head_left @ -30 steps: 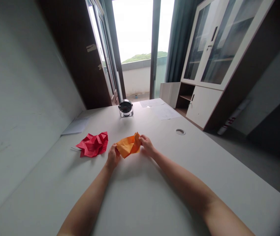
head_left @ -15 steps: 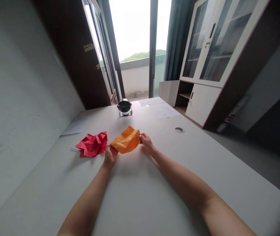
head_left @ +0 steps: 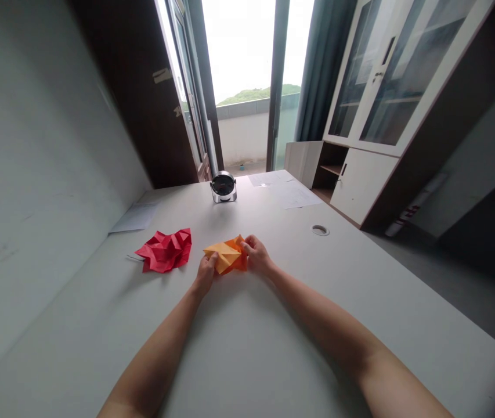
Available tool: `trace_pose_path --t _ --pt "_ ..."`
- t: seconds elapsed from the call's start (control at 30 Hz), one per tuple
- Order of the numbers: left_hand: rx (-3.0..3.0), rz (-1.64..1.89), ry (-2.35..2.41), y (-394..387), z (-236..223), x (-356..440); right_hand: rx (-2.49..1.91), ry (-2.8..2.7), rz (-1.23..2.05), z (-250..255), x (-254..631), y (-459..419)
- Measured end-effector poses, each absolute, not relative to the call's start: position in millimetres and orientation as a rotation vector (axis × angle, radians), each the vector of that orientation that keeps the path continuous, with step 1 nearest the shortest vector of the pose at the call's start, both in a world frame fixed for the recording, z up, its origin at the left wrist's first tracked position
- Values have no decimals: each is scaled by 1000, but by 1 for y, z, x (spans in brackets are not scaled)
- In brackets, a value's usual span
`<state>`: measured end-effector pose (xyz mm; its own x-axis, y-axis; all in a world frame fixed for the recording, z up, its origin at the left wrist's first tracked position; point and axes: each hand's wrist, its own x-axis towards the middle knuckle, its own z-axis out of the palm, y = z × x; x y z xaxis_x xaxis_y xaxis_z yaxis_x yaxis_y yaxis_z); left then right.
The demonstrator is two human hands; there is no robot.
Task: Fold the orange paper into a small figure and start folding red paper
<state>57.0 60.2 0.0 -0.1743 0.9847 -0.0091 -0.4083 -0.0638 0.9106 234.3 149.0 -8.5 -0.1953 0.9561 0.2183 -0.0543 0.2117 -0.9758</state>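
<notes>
Handling a piece of orange paper was the job at this point, and both hands were on it. The left hand had the near left part pinched with the thumb on top, and the right hand gripped the right end, so they were apart with the paper between them. It was right of some red paper; couldn't tell whether its underside touched the white table.

Progress-wise, I'd call it partway. Creases were in and it had an angular, bunched shape, but the right end looked loose and puckered, so I reckon the folds weren't settled. The red one was well creased too, lying uneven with no hand on it and a thin wire-like bit poking out on its left.

Further off on the table: a round dark-faced gadget on a metal stand at the far end (clock or fan, no idea), pale sheets at far right, another sheet by the left wall, and a white-rimmed hole to the right.

Room was bright through the far glass, with a dark curtain and a white cabinet on the right, one lower door open.
</notes>
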Motion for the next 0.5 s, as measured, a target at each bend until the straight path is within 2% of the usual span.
trace_pose_path --t 0.23,0.5 --pt "826 1504 1008 56 5 61 -923 -1666 1060 -12 236 151" --pt "770 1539 840 56 10 58 -885 -1729 1167 -12 236 152"
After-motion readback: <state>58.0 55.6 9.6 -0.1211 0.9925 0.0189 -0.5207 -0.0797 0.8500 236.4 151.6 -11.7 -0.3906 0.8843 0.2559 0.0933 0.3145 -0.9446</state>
